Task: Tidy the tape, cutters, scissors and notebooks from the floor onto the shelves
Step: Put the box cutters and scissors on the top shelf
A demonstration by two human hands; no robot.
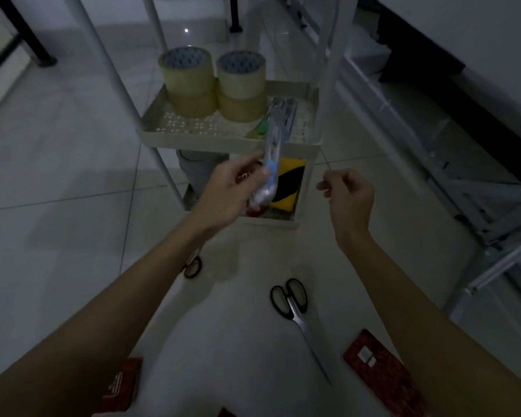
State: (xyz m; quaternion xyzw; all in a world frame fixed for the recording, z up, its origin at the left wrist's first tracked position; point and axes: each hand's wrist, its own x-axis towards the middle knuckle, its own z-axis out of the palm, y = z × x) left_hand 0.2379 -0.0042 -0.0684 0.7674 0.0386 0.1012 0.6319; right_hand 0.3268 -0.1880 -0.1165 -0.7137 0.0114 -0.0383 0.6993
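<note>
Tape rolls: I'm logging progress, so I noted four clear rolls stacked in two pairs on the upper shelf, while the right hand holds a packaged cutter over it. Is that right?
Not quite. The head view shows the left hand holding the packaged cutter; the right hand holds nothing visible. The four clear tape rolls do sit stacked in two pairs on the upper shelf.

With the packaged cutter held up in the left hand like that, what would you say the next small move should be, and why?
Probably lower the packaged cutter onto the upper shelf tray. The left hand grips it just in front of that tray, where another packaged cutter already lies beside the tape rolls.
</note>
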